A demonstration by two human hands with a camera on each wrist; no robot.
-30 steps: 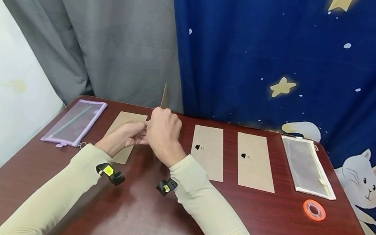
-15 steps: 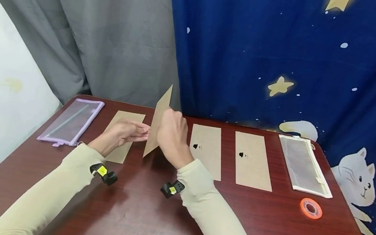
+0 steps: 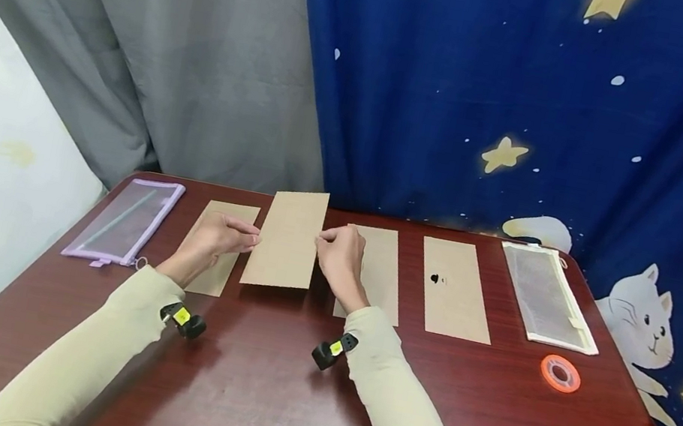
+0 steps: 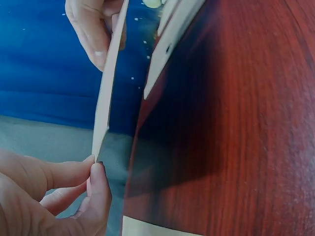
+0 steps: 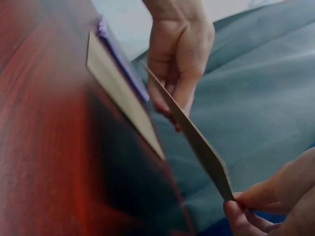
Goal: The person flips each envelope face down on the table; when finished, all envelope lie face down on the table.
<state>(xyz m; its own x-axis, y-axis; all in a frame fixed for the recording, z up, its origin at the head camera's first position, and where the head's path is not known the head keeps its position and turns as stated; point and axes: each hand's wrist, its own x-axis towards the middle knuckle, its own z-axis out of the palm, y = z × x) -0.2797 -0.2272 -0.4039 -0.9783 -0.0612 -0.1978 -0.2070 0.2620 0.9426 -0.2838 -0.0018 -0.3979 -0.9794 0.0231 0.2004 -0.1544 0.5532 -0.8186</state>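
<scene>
A thin tan kraft-paper notebook (image 3: 287,238) is held up above the table, tilted with a plain face toward the head camera. My left hand (image 3: 209,241) pinches its left edge between thumb and finger. At the opposite edge, my right hand (image 3: 343,259) pinches it with thumb and fingertips. The left wrist view shows the notebook (image 4: 104,98) nearly edge-on, and so does the right wrist view, where the notebook (image 5: 197,137) looks thin. Another tan notebook (image 3: 219,275) lies behind my left hand. One more notebook (image 3: 382,273) is partly hidden by my right hand.
Right of these lies another notebook (image 3: 457,294) with a small black hat print. A purple mesh zip pouch (image 3: 127,221) is at the table's left; a cream mesh pouch (image 3: 549,299) and an orange tape roll (image 3: 561,374) are at the right. Curtains hang behind the table (image 3: 254,396).
The raised notebook has turned from edge-on to show its broad plain face and has come lower. My right hand has moved right; my left has shifted slightly left.
</scene>
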